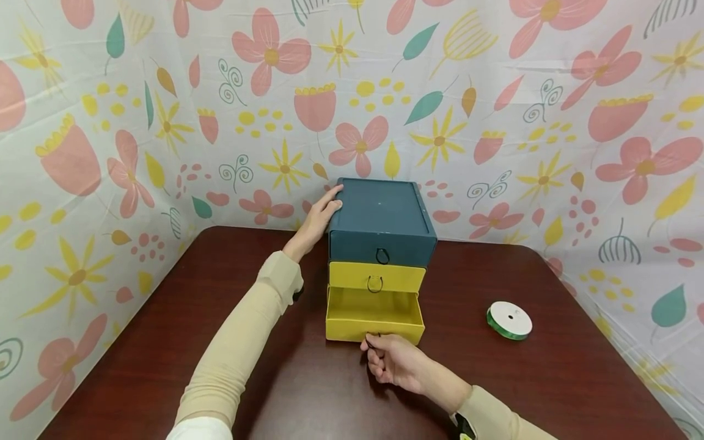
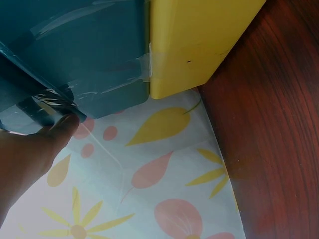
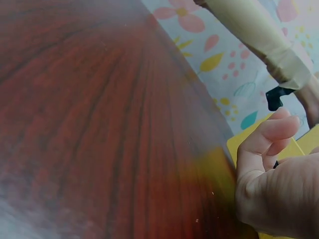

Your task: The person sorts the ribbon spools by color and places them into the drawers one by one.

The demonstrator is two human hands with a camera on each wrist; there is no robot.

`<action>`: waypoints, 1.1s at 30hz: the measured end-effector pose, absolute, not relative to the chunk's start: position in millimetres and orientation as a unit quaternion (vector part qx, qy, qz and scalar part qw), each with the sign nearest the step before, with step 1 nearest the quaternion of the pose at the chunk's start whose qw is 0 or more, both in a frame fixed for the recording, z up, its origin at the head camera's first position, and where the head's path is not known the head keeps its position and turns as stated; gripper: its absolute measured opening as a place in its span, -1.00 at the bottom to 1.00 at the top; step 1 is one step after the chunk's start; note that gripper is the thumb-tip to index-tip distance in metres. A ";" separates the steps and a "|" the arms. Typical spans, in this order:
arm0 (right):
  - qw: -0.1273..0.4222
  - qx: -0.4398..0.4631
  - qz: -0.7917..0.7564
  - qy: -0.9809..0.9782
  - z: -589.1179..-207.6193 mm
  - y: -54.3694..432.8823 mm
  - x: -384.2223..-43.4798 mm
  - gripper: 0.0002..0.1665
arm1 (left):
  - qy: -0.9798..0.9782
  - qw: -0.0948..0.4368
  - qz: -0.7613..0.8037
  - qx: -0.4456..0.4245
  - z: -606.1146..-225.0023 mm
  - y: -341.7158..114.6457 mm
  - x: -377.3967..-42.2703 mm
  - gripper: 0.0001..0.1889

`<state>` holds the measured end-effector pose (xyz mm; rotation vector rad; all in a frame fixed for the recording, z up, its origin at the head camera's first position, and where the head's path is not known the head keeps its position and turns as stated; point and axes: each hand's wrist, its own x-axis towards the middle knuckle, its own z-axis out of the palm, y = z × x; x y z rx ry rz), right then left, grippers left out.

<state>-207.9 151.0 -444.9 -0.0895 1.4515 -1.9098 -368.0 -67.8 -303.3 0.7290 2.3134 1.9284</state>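
A drawer box stands on the table, dark blue above and yellow below. Its bottom yellow drawer is pulled out, and its bare inside shows. At that drawer's front my right hand pinches the black pull loop, which the fingers mostly hide. My left hand rests along the upper left edge of the blue part, fingers extended; its thumb touches the blue side in the left wrist view. Above the pulled-out drawer, a yellow drawer and a blue drawer are closed, each with a black loop.
A white spool of green ribbon lies on the dark red-brown table, right of the drawer box. Behind and beside the table hangs a flower-patterned cloth. Clear tape crosses the box's side.
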 end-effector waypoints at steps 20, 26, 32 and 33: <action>0.386 -0.049 -0.731 0.560 -445.5 155.3 -179.8 -0.73 | 0.745 0.024 0.626 0.230 -303.1 -67.2 -367.5 -0.42; 0.394 -0.048 -0.734 0.550 -447.2 154.9 -172.8 -0.73 | 0.748 0.021 0.621 0.234 -303.0 -66.6 -367.3 -0.42; 0.405 -0.055 -0.731 0.547 -447.3 154.6 -166.5 -0.73 | 0.751 0.016 0.617 0.236 -302.3 -67.3 -365.9 -0.42; 0.406 -0.057 -0.730 0.547 -447.3 154.7 -165.3 -0.73 | 0.751 0.015 0.617 0.236 -302.0 -67.3 -365.7 -0.42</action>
